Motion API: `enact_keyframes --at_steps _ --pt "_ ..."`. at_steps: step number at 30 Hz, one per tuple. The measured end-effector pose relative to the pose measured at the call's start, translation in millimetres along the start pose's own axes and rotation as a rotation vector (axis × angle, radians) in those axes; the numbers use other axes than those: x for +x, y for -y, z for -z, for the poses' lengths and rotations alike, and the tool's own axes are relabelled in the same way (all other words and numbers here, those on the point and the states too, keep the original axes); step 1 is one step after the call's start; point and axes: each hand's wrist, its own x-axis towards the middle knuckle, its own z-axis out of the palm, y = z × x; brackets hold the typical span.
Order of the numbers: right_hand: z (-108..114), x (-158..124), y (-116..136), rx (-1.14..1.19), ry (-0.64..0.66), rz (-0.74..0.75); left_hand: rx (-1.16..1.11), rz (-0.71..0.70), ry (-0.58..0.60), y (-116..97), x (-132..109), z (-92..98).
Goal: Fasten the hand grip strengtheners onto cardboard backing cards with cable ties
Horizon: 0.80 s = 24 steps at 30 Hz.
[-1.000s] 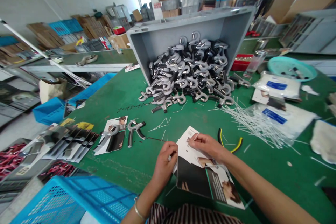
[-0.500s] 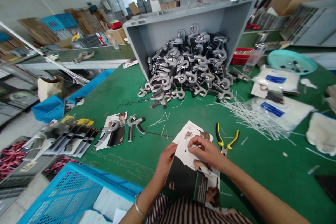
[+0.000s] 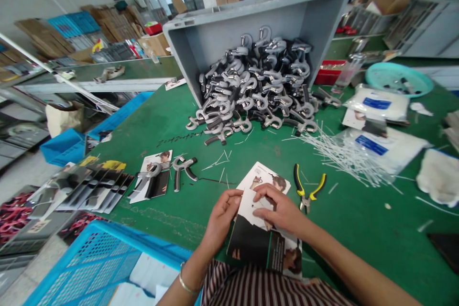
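Note:
Both my hands work on a printed packaging card (image 3: 263,246) lying on a small stack of like cards near the table's front edge. My left hand (image 3: 220,217) pinches the card's left edge with curled fingers. My right hand (image 3: 278,208) presses down on the white upper part of the card, fingers bent. A loose grey hand gripper (image 3: 182,168) lies to the left, beside another one mounted on a card (image 3: 150,182). Yellow-handled cutters (image 3: 306,189) lie just right of my hands.
A tipped grey bin (image 3: 218,38) spills a pile of hand grippers (image 3: 256,88) onto the green table (image 3: 358,220). White cable ties (image 3: 344,155) and bags (image 3: 380,146) lie at right. A blue crate (image 3: 96,263) stands front left, finished cards (image 3: 93,189) beside it.
The view has dipped slightly. My right hand slid from the card's top edge down onto its white upper part, uncovering the cutters, and my left hand shifted along the card's left edge.

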Motion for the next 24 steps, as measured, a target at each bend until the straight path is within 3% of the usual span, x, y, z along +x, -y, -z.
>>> enact_keyframes --at_steps 4,7,10,12,14,19,21,24 --pt "-7.0 -0.8 2.8 -0.019 -0.044 -0.005 0.115 -0.012 0.002 -7.1 -6.2 0.1" --pt "-11.9 -1.2 2.9 0.004 -0.046 -0.023 0.285 -0.056 -0.026 -9.7 4.2 2.9" --pt "-12.7 -2.0 3.2 -0.018 -0.057 -0.044 0.450 -0.060 0.118 -12.6 20.6 6.3" --pt "-6.1 -2.9 7.1 -0.062 -0.069 -0.032 0.428 -0.023 0.243 -15.6 27.2 7.2" --pt "9.3 -4.2 13.9 -0.115 -0.090 -0.004 0.325 0.005 0.216 -19.4 27.9 6.9" --pt "77.9 -8.7 10.0 -0.191 -0.338 -0.045 0.029 -0.105 -0.196 -19.8 19.3 8.6" --pt "106.3 -6.9 -9.3 -0.250 -0.405 -0.145 -0.031 -0.039 -0.162 -9.4 19.3 10.6" --pt "141.3 9.8 -45.2 -0.407 -0.367 -0.230 -0.030 0.151 0.042 12.7 23.5 11.5"
